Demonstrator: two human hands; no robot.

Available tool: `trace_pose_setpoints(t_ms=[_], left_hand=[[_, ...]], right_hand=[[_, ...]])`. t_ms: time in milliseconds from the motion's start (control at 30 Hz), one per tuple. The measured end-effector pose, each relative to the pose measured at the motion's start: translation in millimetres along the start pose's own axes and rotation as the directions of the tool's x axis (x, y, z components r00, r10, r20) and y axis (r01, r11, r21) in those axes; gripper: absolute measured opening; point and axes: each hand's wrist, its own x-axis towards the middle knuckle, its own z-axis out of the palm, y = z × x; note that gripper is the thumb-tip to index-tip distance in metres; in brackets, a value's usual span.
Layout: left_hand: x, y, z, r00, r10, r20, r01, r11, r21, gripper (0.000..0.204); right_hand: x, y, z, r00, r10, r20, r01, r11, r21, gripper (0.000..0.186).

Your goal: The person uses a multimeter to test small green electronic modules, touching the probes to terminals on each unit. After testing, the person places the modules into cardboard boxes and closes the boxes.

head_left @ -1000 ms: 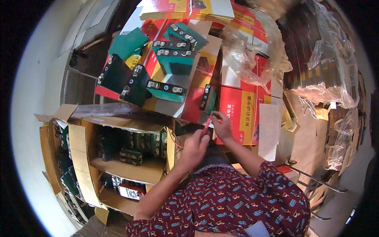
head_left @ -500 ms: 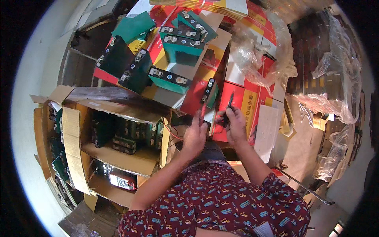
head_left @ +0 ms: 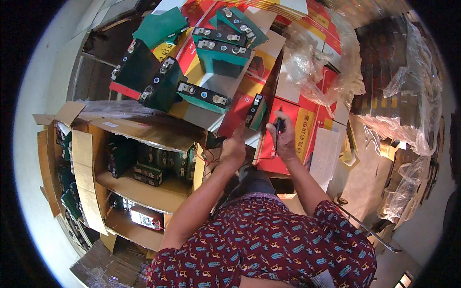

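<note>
A small green battery cell (head_left: 257, 111) with a black terminal top stands on the red cardboard in front of me. My left hand (head_left: 234, 148) is closed close to its near end. A red wire runs to that hand; the red test probe itself is mostly hidden by the fingers. To the right of the cell, my right hand (head_left: 284, 138) grips a black test probe (head_left: 277, 129) held roughly upright, its tip upward. A lit multimeter (head_left: 145, 218) lies in the lower box at left, with a red lead at its side.
More green cells (head_left: 222, 57) stand and lie across the red-and-yellow cardboard (head_left: 303, 128). Open cartons (head_left: 144, 189) at left hold several cells. Crumpled clear plastic (head_left: 326, 72) lies at the upper right, beside stacked, wrapped goods (head_left: 379, 81). A metal bar (head_left: 370, 230) sticks out at lower right.
My left hand has shifted slightly left and down, and its red probe has gone mostly out of sight. My right hand has moved up a little and turned, its black probe now more upright.
</note>
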Motion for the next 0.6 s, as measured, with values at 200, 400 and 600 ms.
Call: trace_pose_setpoints(t_ms=[200, 400, 600], left_hand=[[-7, 7, -18, 0.993, -0.118, -0.009, 0.115, 0.982, -0.146, 0.048], [-14, -5, -16, 0.997, 0.002, -0.073, -0.014, 0.986, -0.165, 0.048], [-15, -11, -15, 0.993, 0.064, -0.097, -0.082, 0.977, -0.198, 0.048]], right_hand=[[-8, -2, 25, 0.996, 0.04, 0.079, -0.048, 0.993, 0.106, 0.028], [-15, 17, 34, 0.99, 0.134, 0.04, -0.138, 0.982, 0.132, 0.025], [-11, 17, 33, 0.998, 0.058, 0.029, -0.06, 0.996, 0.066, 0.023]])
